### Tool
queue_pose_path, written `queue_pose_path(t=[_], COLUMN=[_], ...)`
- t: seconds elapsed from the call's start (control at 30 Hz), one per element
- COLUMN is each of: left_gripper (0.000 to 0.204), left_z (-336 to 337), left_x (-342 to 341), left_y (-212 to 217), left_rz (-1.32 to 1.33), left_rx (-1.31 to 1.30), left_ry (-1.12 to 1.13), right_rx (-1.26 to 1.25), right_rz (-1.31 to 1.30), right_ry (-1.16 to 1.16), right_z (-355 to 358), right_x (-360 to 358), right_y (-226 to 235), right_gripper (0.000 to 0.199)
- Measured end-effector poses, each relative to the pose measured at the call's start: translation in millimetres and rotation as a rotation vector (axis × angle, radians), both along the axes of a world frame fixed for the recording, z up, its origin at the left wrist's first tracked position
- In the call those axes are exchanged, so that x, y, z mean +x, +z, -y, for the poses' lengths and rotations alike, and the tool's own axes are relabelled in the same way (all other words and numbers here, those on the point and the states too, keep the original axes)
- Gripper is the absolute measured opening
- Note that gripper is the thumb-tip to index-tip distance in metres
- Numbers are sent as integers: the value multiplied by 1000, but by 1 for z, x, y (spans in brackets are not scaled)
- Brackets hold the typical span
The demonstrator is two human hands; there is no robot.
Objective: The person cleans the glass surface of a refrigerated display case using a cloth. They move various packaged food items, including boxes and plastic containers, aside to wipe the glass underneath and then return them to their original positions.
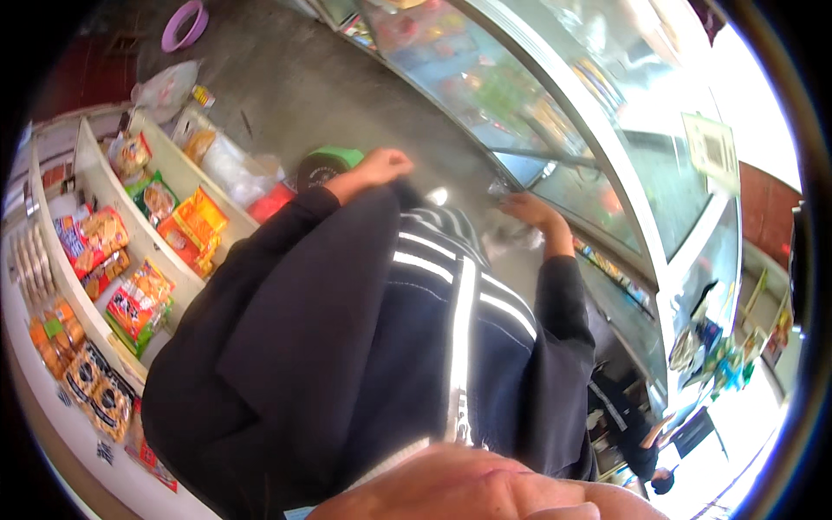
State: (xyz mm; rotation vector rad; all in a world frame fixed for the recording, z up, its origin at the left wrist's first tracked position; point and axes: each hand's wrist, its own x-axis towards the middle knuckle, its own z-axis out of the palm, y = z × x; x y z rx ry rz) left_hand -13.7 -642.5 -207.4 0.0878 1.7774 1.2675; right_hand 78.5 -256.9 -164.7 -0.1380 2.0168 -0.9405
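While the right hand [533, 212] lies with fingers curled on a crinkled clear plastic bag [511, 236], apparently grasping it, that bag rests against the lower edge of the curved glass display case [555, 113] on the right. Left hand [381, 165] is clenched in a fist and holds nothing, just beside a green-topped round container [325, 165] on the grey floor [286, 78]. White shelves [87, 165] of snack packets [195, 225] stand at left; a pink ring [184, 24] lies far left.
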Motion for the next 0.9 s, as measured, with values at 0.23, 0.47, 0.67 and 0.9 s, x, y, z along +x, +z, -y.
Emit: queue_pose_path(t=[0.23, 0.47, 0.67, 0.9], left_gripper=[25, 15, 17, 33], left_z=[96, 235, 222, 226], left_x=[27, 47, 9, -11], left_y=[-93, -194, -226, -313], left_rz=[-145, -219, -254, -243], left_rx=[-266, -600, -488, -807], left_ry=[520, -127, 529, 487], right_rx=[138, -59, 252, 244], right_rz=[140, 183, 403, 246], right_ry=[256, 430, 421, 434], right_z=[126, 129, 174, 176], right_x=[-63, -47, -137, -160], right_y=[-45, -144, -134, -246], right_gripper=[43, 32, 49, 49])
